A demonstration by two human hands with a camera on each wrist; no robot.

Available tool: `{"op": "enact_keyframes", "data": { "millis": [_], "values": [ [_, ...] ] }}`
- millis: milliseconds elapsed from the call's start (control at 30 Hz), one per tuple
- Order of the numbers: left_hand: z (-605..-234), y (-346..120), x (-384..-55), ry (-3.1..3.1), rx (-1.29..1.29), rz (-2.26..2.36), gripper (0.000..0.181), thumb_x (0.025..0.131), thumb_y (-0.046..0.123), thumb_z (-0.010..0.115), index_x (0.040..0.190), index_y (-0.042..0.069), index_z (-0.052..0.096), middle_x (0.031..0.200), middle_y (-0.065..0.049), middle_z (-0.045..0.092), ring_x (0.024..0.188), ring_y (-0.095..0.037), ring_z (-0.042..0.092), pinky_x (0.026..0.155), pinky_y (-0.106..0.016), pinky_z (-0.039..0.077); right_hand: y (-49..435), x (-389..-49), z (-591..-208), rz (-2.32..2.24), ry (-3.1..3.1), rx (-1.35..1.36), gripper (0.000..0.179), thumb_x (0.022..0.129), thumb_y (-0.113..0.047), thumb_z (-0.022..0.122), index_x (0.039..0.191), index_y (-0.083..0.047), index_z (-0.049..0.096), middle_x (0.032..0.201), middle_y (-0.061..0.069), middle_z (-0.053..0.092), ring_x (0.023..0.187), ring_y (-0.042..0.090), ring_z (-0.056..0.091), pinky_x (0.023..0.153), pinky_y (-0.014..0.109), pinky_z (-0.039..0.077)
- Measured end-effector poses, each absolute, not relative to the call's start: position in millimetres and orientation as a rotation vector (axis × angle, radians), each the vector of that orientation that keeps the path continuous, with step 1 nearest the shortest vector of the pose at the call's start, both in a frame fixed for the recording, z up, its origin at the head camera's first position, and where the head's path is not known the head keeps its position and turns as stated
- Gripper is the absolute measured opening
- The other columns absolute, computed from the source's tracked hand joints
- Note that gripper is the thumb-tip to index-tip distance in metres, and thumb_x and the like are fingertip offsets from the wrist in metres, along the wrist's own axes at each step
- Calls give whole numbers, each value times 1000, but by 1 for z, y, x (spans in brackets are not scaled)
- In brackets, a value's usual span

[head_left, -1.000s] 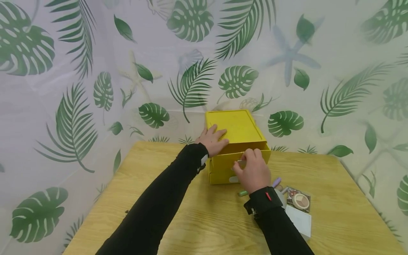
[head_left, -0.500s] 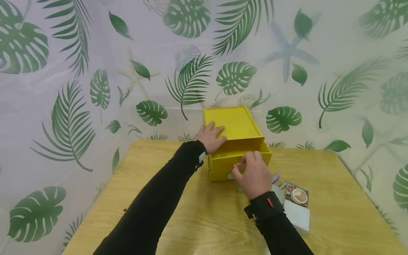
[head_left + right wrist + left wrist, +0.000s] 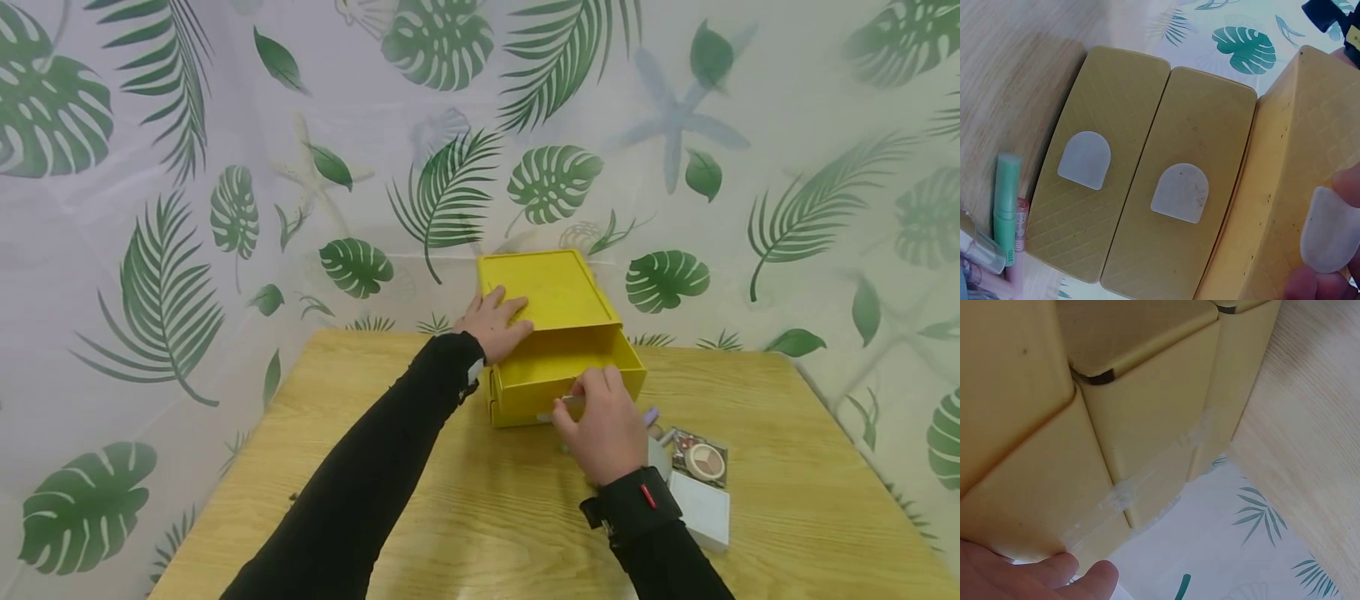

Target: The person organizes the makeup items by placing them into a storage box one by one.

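A yellow drawer box [image 3: 555, 287] stands at the back of the table. My left hand [image 3: 495, 325] rests on its top near the left edge, fingers spread; in the left wrist view its fingers [image 3: 1054, 572] lie along the box's side, which has clear tape across it. With thumb and fingers, my right hand [image 3: 606, 429] pinches the white tab handle [image 3: 1327, 231] of the top drawer [image 3: 525, 402]. That drawer is pulled partway out, its visible inside bare. Below it, two closed drawers show pale tab handles [image 3: 1179, 194] in the right wrist view.
Makeup items lie right of the box, partly behind my right arm: a palette [image 3: 705, 460], a white box [image 3: 699, 507] and a purple tube [image 3: 650, 414]. A green tube [image 3: 1005, 209] lies by the lowest drawer. A leaf-patterned sheet [image 3: 450, 125] hangs behind the table.
The top drawer has come farther out toward me, baring more of its inside, with my right hand drawing back on its handle. My left hand stays on the box top.
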State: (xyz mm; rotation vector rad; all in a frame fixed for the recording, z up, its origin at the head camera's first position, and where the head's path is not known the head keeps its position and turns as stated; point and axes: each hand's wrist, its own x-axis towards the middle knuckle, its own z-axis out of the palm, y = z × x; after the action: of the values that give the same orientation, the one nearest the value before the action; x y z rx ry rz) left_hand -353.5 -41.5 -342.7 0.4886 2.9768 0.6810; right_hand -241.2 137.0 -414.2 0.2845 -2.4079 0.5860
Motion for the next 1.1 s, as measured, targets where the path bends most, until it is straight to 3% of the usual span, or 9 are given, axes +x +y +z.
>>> {"op": "enact_keyframes", "data": {
  "millis": [533, 867, 1100],
  "values": [
    [-344, -42, -353, 2989, 512, 677, 53, 98, 49, 38, 147, 28, 35, 157, -5, 15, 138, -34, 9, 110, -54, 23, 138, -224, -419, 598, -2417, 258, 31, 78, -27, 77, 83, -12, 50, 80, 4, 40, 57, 16, 39, 43, 31, 37],
    [-345, -41, -353, 2992, 522, 661, 53, 98, 49, 38, 147, 28, 34, 157, -5, 15, 138, -33, 9, 110, -54, 24, 140, -208, -423, 607, -2394, 283, 29, 78, -23, 77, 85, -12, 51, 80, 4, 39, 55, 13, 35, 41, 28, 33],
    [-346, -42, -353, 2990, 540, 682, 53, 99, 48, 39, 147, 27, 34, 157, -6, 13, 138, -34, 10, 110, -54, 23, 142, -206, -428, 632, -2369, 321, 28, 79, -22, 76, 88, -11, 51, 82, 4, 39, 61, 14, 38, 45, 30, 38]
  ]
}}
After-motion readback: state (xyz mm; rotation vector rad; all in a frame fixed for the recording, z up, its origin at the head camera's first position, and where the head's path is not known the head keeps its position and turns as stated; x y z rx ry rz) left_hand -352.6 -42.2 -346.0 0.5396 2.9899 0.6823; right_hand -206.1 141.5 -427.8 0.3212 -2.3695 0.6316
